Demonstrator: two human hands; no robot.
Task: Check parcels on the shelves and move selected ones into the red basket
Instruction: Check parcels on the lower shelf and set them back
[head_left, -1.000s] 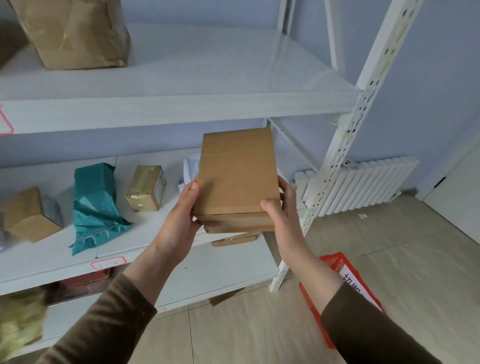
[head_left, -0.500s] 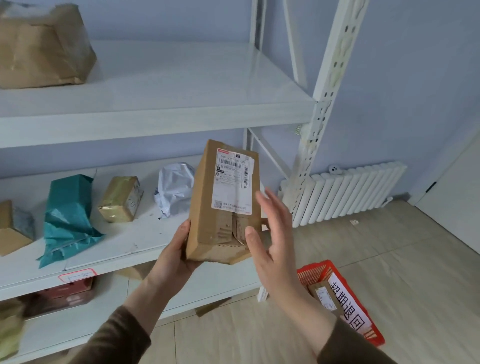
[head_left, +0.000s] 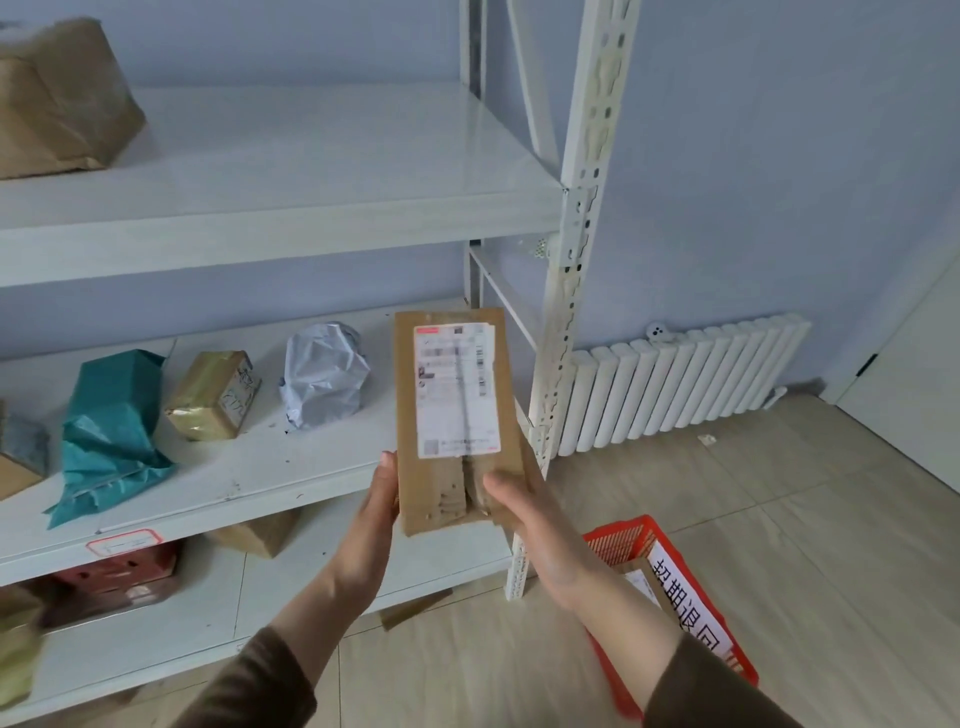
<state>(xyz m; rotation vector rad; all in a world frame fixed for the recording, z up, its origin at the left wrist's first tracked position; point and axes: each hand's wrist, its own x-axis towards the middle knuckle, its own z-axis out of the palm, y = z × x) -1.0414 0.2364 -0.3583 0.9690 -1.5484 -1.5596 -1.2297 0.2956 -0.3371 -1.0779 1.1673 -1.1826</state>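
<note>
Both forearms reach up and fwd, brown sleeves at the wrists. Left hand (head_left: 375, 512) grips the cardboard parcel (head_left: 457, 415) by its lower left edge, thumb up along the side. Right hand (head_left: 524, 512) holds the lower right corner, thumb pressed on the torn front flap, fingers hidden behind. Parcel stands upright, white shipping label (head_left: 456, 389) facing the person, print too blurred to read.

Parcel is in the air in front of the middle shelf (head_left: 218, 488), just left of the white upright post (head_left: 563, 322). Room to the right of the post is bare floor (head_left: 779, 545), w/ a white radiator (head_left: 685, 379) against the wall.

Red basket (head_left: 623, 540) sits on the floor below and right of the parcel, partly behind the right forearm; a white sign w/ black characters on its side, another boxed parcel inside.

On the middle shelf, left of the held parcel: grey bag (head_left: 324, 379), taped brown box (head_left: 213, 395), teal bag (head_left: 111, 426). Top shelf (head_left: 291, 208) carries a brown paper package (head_left: 57, 104) at far left.
</note>
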